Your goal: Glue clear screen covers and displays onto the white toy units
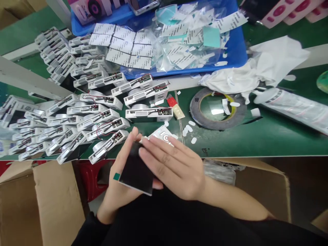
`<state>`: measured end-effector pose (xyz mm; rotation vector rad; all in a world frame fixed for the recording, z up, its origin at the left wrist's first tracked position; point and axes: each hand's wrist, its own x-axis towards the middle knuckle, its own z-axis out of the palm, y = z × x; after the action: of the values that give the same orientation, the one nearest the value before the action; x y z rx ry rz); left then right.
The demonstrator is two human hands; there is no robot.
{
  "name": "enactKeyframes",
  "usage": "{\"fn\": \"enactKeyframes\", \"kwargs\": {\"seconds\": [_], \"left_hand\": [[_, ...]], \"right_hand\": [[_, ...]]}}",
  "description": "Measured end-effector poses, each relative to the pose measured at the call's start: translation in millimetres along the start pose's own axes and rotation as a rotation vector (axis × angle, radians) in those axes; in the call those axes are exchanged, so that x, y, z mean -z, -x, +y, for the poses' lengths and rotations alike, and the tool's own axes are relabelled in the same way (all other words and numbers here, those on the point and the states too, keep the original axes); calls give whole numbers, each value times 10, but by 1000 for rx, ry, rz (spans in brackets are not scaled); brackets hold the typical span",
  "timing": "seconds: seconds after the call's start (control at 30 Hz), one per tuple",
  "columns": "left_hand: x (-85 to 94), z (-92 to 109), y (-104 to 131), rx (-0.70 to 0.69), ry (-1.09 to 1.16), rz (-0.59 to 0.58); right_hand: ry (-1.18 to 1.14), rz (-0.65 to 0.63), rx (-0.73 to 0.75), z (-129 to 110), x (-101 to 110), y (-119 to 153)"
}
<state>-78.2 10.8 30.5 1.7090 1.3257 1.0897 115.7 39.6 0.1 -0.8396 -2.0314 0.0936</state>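
Note:
My left hand (pixel 119 184) is closed around a dark, glossy screen panel (pixel 135 167), holding it tilted in front of my body by the bench edge. A small green tab (pixel 116 176) sticks out at the panel's left corner. My right hand (pixel 176 167) lies across the panel's upper right part with fingers stretched out flat, the fingertips touching its surface. Just behind those fingers, a white plastic housing (pixel 162 132) with cut-outs lies on the bench, partly hidden. The underside of the panel is out of sight.
Several white housings with wires (pixel 107 126) crowd the bench's left side. A blue tray (pixel 233 51) holds labelled white pieces and scraps. On the right are a tape roll (pixel 196 112), a white cloth (pixel 235 80) and a plastic-wrapped tube (pixel 289 106). Cardboard boxes (pixel 58 201) stand below.

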Motion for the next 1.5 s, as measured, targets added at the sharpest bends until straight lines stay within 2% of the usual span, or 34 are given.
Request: {"fn": "enactKeyframes", "kwargs": {"seconds": [0.1, 0.23, 0.37, 0.43, 0.57, 0.73, 0.83, 0.93, 1.17, 1.5], "left_hand": [[-66, -50, 72, 13, 117, 92], [-125, -250, 106, -105, 312, 182], [-131, -505, 103, -140, 355, 102], [-111, -589, 107, -153, 333, 63], [-51, -669, 146, -149, 296, 7], [-11, -736, 132, -202, 269, -45], [-7, -772, 63, -293, 221, -25], [-26, -796, 16, -325, 183, -15], [-107, -817, 39, -268, 266, -11], [-33, -754, 28, -220, 259, -170]], "right_hand": [[-90, -131, 50, 96, 97, -32], [-153, -330, -73, 488, 290, -4], [-104, -589, -105, 797, 302, 25], [-94, -648, -100, 844, 250, 10], [-110, -655, -124, 834, 165, -7], [-131, -612, -138, 820, 161, 58], [-169, -619, -157, 820, 168, 87], [-170, -604, -144, 802, 165, 107], [-127, -564, -155, 742, 136, 188], [-129, -602, -161, 729, 175, 234]]}}
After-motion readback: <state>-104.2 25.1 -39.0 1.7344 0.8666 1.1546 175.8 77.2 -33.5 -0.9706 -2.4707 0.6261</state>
